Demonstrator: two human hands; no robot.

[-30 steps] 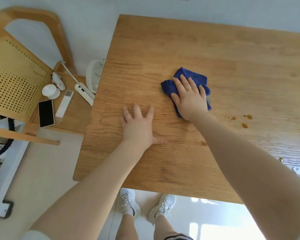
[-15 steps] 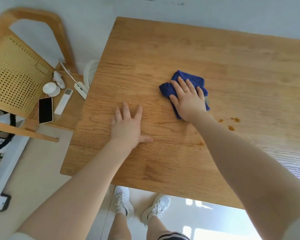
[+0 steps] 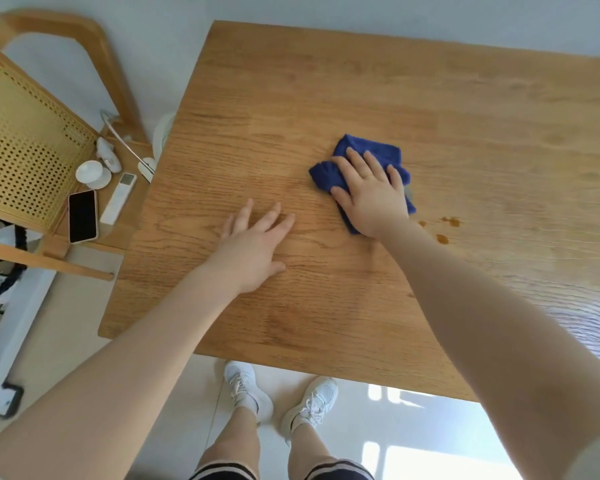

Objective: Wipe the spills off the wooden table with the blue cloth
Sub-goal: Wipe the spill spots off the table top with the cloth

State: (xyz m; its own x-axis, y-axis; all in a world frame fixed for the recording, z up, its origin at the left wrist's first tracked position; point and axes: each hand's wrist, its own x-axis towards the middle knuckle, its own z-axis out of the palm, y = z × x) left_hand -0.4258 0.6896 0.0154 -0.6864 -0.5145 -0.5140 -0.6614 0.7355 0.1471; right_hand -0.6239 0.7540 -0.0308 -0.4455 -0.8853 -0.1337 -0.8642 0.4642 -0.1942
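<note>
A crumpled blue cloth [image 3: 357, 150] lies near the middle of the wooden table [image 3: 326, 81]. My right hand [image 3: 371, 195] presses flat on the cloth with straight fingers, covering most of it. A few small brown spill drops [image 3: 442, 238] sit on the wood just right of that hand's wrist. My left hand [image 3: 253, 244] rests flat on the bare tabletop to the left, fingers spread, holding nothing.
Left of the table stands a wooden chair [image 3: 25, 150] with a perforated back; on its seat lie a black phone [image 3: 82, 216], a white remote [image 3: 118, 198] and a small white cup [image 3: 90, 171]. My feet in white shoes [image 3: 246, 389] stand at the table's near edge.
The view has shifted, so the table sits further left in frame. My right hand stays pressed on the cloth, about the same distance from the brown drops. My left hand's fingers now point more to the right.
</note>
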